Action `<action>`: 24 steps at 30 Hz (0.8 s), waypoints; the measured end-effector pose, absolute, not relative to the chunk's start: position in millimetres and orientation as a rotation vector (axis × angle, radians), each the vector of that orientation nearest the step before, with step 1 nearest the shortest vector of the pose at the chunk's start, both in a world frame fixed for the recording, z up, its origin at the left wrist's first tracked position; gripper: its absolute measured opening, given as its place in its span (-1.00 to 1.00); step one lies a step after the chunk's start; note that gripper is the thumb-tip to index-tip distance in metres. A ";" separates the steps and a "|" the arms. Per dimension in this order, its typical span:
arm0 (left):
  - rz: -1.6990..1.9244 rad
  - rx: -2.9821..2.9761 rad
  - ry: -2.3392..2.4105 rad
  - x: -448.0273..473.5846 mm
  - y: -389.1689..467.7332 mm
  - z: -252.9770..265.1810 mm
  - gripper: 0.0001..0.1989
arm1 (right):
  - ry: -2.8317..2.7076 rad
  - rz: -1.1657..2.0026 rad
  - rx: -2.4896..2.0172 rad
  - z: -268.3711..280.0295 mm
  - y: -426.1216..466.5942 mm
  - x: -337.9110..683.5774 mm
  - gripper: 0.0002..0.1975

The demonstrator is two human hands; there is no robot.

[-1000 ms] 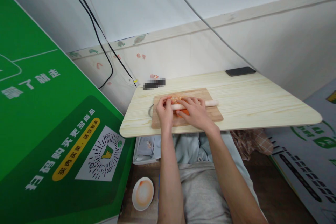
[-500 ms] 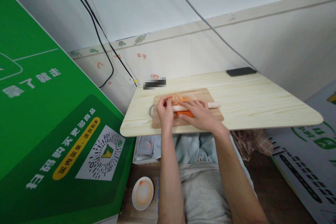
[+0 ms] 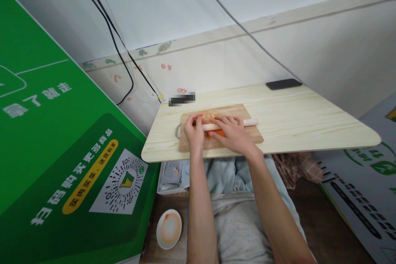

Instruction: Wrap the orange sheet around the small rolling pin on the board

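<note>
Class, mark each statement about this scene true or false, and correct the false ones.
1. The right hand lies across the rolling pin. True.
2. The white bowl stands on the tabletop. False: it sits lower down, below the tabletop.
3. The cutting board has a metal loop at one end. True.
4. The phone lies on the cutting board. False: it lies on the tabletop, near the wall.
5. The left hand is nearer the metal loop than the right hand is. True.
</note>
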State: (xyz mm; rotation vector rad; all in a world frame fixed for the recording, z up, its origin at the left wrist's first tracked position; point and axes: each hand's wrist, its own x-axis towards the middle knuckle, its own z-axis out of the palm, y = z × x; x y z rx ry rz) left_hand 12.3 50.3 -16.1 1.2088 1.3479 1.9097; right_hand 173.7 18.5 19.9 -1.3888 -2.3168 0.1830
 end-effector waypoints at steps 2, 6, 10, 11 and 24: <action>1.907 1.213 1.347 12.2 49.9 -16.6 -0.84 | -2.345 0.200 -1.372 20.1 16.4 177.3 -0.47; 1.898 1.221 1.356 12.1 50.2 -17.4 -0.83 | -2.390 0.230 -1.347 18.8 13.7 183.8 -0.41; 1.896 1.217 1.361 12.1 50.6 -17.3 -0.83 | -2.387 0.214 -1.339 17.7 15.9 182.7 -0.42; 1.895 1.221 1.362 12.1 50.5 -17.1 -0.83 | -2.373 0.202 -1.345 17.7 17.1 181.0 -0.44; 1.898 1.206 1.364 12.3 51.2 -16.8 -0.84 | -2.283 0.175 -1.370 18.2 18.6 173.0 -0.52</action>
